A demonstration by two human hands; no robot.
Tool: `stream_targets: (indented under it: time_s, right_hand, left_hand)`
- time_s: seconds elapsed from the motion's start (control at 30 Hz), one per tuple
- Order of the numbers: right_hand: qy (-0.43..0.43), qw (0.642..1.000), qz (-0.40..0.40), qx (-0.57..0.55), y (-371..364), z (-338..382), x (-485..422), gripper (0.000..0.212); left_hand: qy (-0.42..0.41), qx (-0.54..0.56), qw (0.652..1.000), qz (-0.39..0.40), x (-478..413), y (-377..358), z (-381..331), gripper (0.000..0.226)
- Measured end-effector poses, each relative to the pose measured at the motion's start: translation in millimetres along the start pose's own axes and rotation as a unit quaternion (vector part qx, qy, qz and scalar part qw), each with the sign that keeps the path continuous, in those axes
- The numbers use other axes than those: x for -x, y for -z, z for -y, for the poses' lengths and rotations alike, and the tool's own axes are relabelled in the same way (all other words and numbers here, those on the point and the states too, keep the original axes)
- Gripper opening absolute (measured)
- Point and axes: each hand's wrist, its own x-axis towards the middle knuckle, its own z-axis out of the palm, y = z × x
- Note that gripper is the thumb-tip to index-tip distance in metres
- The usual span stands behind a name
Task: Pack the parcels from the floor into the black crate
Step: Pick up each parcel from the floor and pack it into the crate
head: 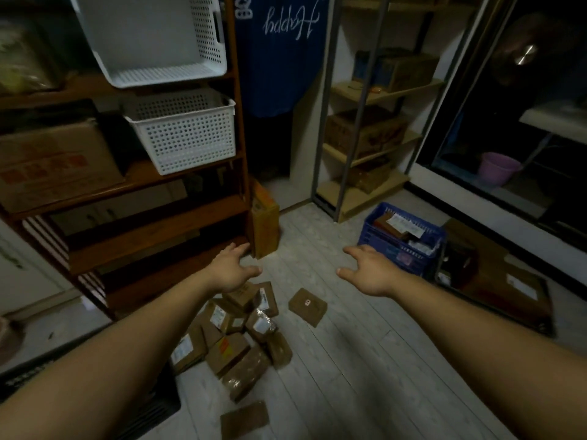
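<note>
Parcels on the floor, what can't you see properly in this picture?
- Parcel labels: head view, too small and blurred to read.
- Top parcel: head view, partly behind the left hand.
- Lowest parcel: cut off by the bottom edge.
- Dark latticed thing, bottom left: mostly behind the left forearm.

Both bare arms reach forward, left grip (233,269) and right grip (368,271) spread, fingers relaxed, holding nothing.
</note>
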Motion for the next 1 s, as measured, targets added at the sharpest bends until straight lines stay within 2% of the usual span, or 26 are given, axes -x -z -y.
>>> stream_targets:
  time_s: [0.23, 0.3, 0.53, 0.67, 0.73, 0.83, 1.0]
  right_hand:
    - [0.021, 0.998, 0.059, -0.001, -12, 11, -74, 0.071]
    - [0.036, 0.996, 0.077, 0.002, -21, 17, -97, 0.070]
    - [0.118, 0.981, 0.153, 0.019, -64, 24, -174, 0.064]
    - [0.149, 0.963, 0.225, 0.009, -100, 0, -213, 0.057]
    - [0.161, 0.958, 0.235, 0.017, -131, -22, -236, 0.059]
    - [0.171, 0.958, 0.227, 0.029, -190, -53, -271, 0.064]
    - [0.164, 0.958, 0.236, -0.010, -314, -94, -337, 0.060]
  left_hand:
    - [0.046, 0.020, 0.999, 0.013, -36, -11, 27, 0.068]
    - [0.067, 0.031, 0.997, 0.003, -40, -16, 38, 0.074]
    - [0.161, 0.125, 0.978, -0.054, -55, -54, 54, 0.069]
    - [0.206, 0.180, 0.960, -0.057, -77, -108, 66, 0.049]
    - [0.225, 0.197, 0.953, -0.042, -95, -144, 77, 0.045]
    - [0.234, 0.217, 0.947, -0.025, -129, -201, 99, 0.056]
    - [0.211, 0.251, 0.944, -0.031, -207, -310, 180, 0.051]
